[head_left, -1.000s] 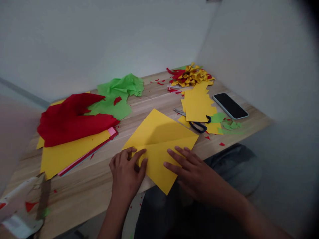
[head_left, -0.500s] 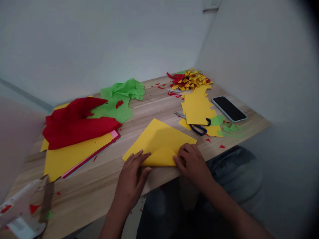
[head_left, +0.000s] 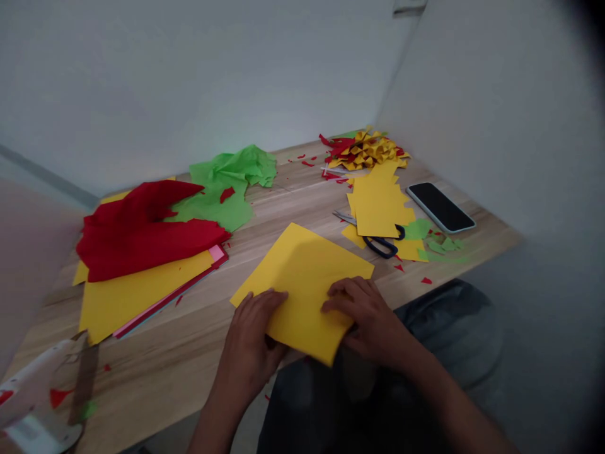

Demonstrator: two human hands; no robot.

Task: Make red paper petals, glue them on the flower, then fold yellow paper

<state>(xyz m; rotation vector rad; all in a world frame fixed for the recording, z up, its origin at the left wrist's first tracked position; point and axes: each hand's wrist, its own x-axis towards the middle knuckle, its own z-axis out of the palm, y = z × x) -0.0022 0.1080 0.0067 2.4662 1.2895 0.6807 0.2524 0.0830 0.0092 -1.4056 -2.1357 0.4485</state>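
Note:
A yellow sheet of paper lies turned cornerwise at the table's front edge, its near corner jutting out over my lap. My left hand grips its near left edge, fingers on top and the thumb beneath. On the near right edge, my right hand has bent fingers over the paper, with its thumb hidden below. To the right of the sheet rest dark-handled scissors, partly under a stack of yellow paper pieces.
Red crepe paper covers yellow sheets at left, beside crumpled green paper. A glue gun is at the near left. A phone lies at right, and folded yellow strips are heaped at the back.
The near corner, earlier folded up over the sheet, is now unfolded and points toward me. Both hands remain at the near edges, the right one's fingers now further over the paper.

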